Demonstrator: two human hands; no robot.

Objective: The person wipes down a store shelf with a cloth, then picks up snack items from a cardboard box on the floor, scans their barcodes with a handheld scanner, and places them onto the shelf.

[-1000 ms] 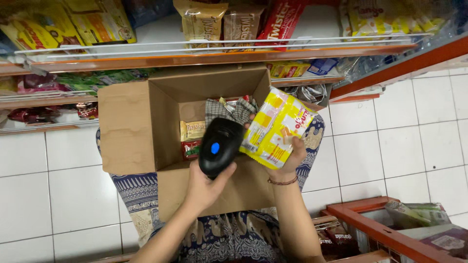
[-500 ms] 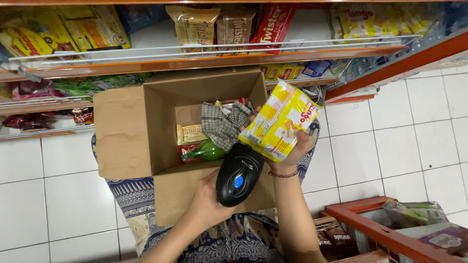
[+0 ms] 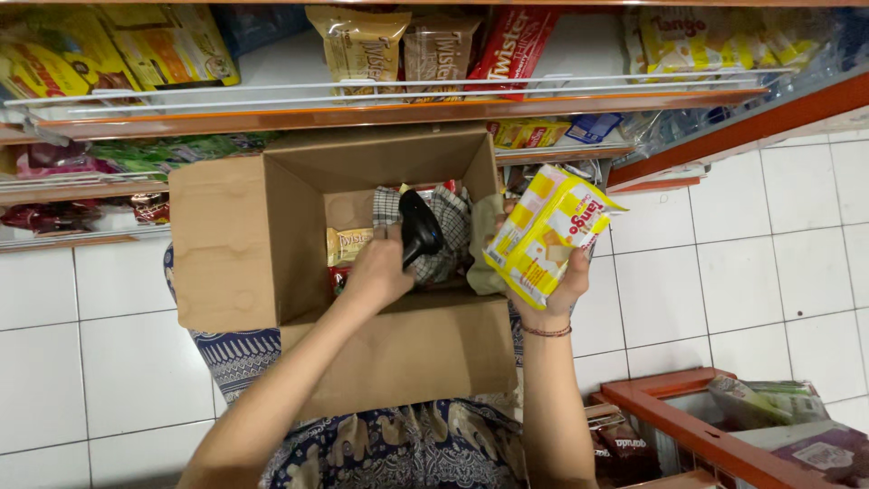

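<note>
My left hand point(image 3: 380, 270) grips a black handheld scanner point(image 3: 419, 226) and holds it down inside an open cardboard box point(image 3: 226, 244) on my lap. My right hand point(image 3: 554, 294) holds a yellow and white snack packet point(image 3: 546, 233) up at the box's right edge. Inside the box lie a checked cloth point(image 3: 450, 217) and a few small snack packs point(image 3: 347, 244).
Orange-edged shelves point(image 3: 389, 113) with white wire rails point(image 3: 362, 89) carry snack packets straight ahead. An orange crate point(image 3: 688, 426) with packets sits at the lower right. White floor tiles point(image 3: 90, 362) surround me.
My left hand has carried the scanner from in front of the yellow packet down into the box. The right hand with the packet has shifted slightly right.
</note>
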